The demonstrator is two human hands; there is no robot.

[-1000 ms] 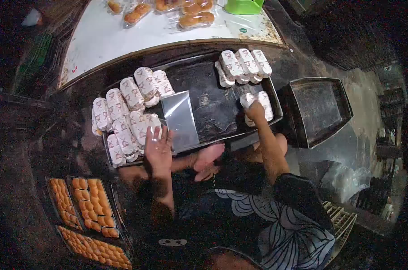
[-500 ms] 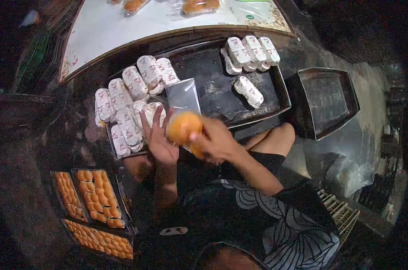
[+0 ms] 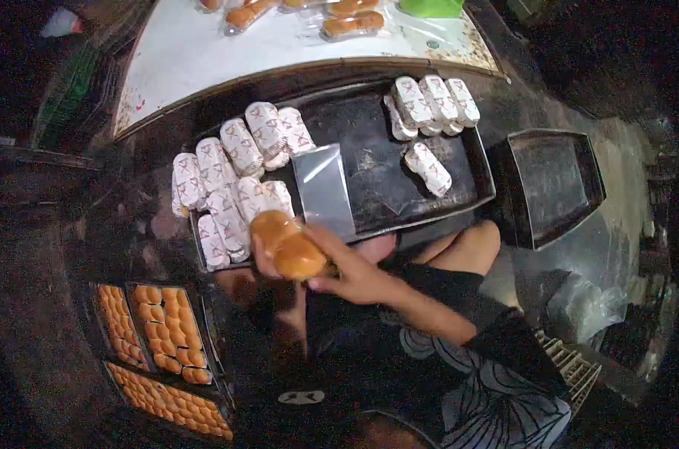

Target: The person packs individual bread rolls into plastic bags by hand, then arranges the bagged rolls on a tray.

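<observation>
A golden double-lobed bread roll (image 3: 298,254) is held between my two hands, just in front of the big black tray. My right hand (image 3: 351,273) grips its right end, thumb below and fingers above. On its left side, my left hand (image 3: 263,258) is closed against the bread, and most of its fingers are hidden behind it. Just beyond the bread lies a flat stack of clear plastic bags (image 3: 324,191) in the tray. Rolls wrapped in white printed paper (image 3: 238,146) are piled at the tray's left, close to my left hand.
More wrapped rolls (image 3: 433,105) sit at the right of the black tray (image 3: 362,123); another black tray (image 3: 553,191) stands further right. Trays of unwrapped rolls (image 3: 171,329) lie lower left. Bagged bread (image 3: 352,24) and a green packet (image 3: 431,7) are on the white table (image 3: 197,56).
The bread has moved left and down. My left hand, spread apart from the bread before, is now closed against it. The view has shifted slightly.
</observation>
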